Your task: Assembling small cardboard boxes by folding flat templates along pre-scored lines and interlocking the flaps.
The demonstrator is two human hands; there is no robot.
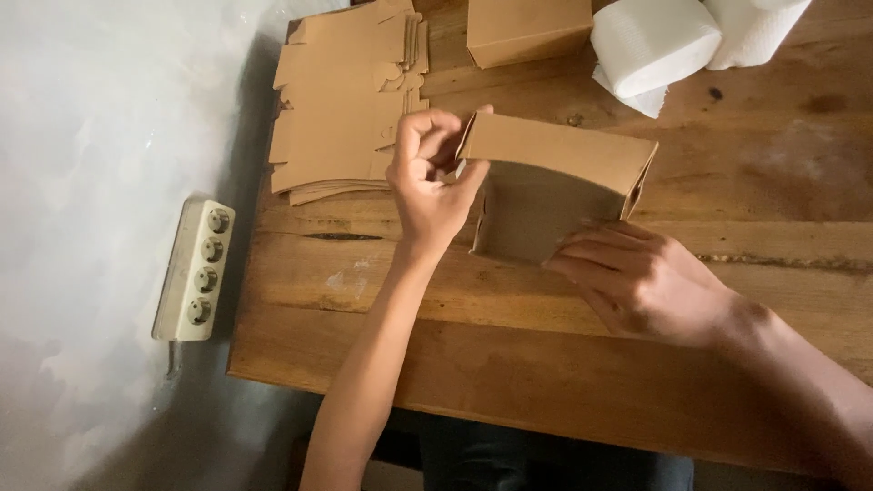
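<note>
**Open wood near the front edge, clutter along the back**

From where I stand, the wooden counter (382,300) lies bare along its near edge, from the left corner to below the brown cardboard box (555,186) that both hands hold at the middle. To the right of that box the boards run open toward the far right side. The back is crowded: a stack of flat cardboard blanks (341,100) fills the back left corner, a folded box (523,29) stands just beside it, and two white paper rolls (655,41) sit further right. Off the left edge, a white socket strip (195,271) lies on the grey floor.
</note>
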